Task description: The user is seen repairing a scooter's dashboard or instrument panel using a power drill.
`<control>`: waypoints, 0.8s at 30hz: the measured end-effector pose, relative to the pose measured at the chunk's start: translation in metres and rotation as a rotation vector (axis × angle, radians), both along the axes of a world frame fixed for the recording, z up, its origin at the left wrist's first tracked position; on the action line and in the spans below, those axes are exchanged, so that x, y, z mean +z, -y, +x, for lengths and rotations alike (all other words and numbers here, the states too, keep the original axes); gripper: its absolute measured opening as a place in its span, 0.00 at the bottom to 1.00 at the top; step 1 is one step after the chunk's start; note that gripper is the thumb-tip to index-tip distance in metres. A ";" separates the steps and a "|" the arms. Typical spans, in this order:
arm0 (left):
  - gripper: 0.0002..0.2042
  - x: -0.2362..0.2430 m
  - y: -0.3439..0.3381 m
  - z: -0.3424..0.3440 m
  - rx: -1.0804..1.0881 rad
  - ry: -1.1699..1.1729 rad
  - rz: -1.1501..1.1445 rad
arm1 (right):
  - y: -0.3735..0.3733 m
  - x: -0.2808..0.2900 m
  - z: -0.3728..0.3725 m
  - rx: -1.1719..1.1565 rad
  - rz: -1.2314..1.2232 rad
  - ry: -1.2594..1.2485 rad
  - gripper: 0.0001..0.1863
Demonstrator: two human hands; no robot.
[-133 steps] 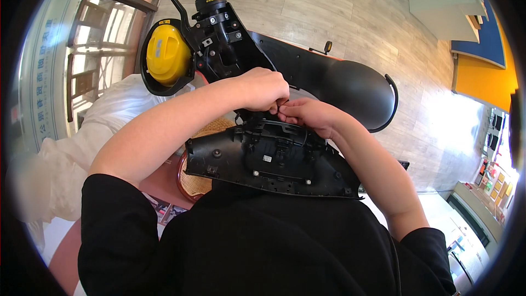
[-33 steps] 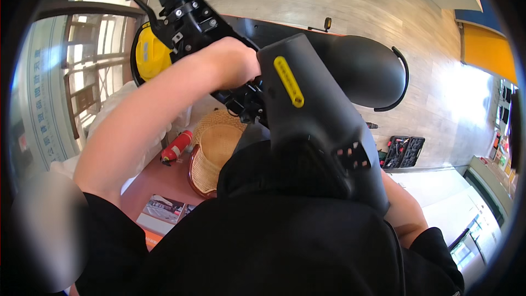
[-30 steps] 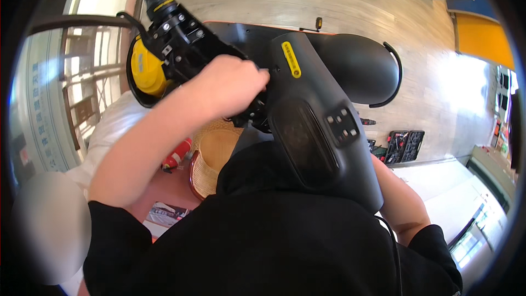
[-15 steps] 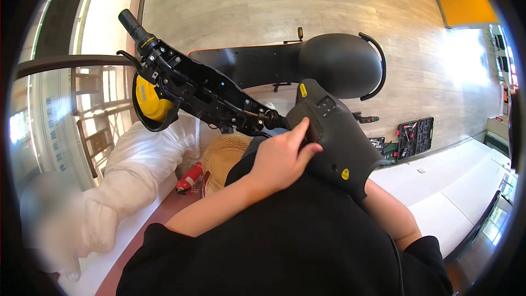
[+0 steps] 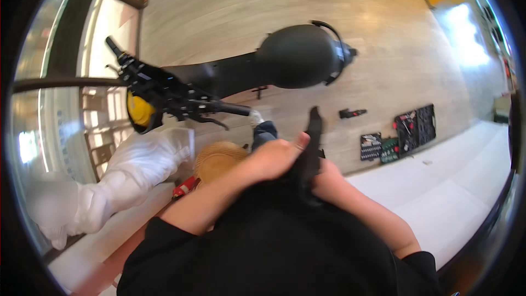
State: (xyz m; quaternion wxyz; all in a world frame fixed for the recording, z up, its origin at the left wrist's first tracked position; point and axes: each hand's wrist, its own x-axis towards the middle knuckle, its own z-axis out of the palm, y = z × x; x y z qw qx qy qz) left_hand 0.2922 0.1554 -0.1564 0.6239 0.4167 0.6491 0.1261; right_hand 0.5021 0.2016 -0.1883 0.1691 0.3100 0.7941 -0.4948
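A black plastic cover panel is held nearly edge-on in front of my torso, so its broad face hardly shows. My left hand grips its left side, thumb up along the edge. On the other side my right hand holds it lower down, with its fingers partly hidden. Beyond the panel stands a dark electric scooter with a black seat. Its bare handlebar assembly lies to the left, without contact with either hand, above a yellow front part.
An open tool case, a socket set and a power drill lie on the floor at right. Near my left arm are a woven straw stool, a red fire extinguisher and a white statue. A white platform runs along the right.
The panel has turned from face-up to edge-on and come closer to my body, uncovering the right handlebar grip. My left hand now grips its edge; the view has shifted.
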 end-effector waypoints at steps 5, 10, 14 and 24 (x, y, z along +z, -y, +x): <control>0.39 -0.007 -0.010 0.004 0.200 0.399 -0.675 | 0.023 0.040 -0.002 0.076 0.334 0.080 0.18; 0.21 0.001 -0.032 0.013 0.230 0.417 -0.865 | 0.010 0.045 0.038 -0.036 0.285 -0.095 0.18; 0.15 0.009 -0.030 0.035 0.538 0.477 -0.752 | -0.021 0.039 0.071 -0.440 0.346 -0.480 0.22; 0.11 -0.025 -0.018 0.075 0.919 0.417 -0.318 | -0.062 -0.004 0.116 -0.950 -0.376 -0.872 0.12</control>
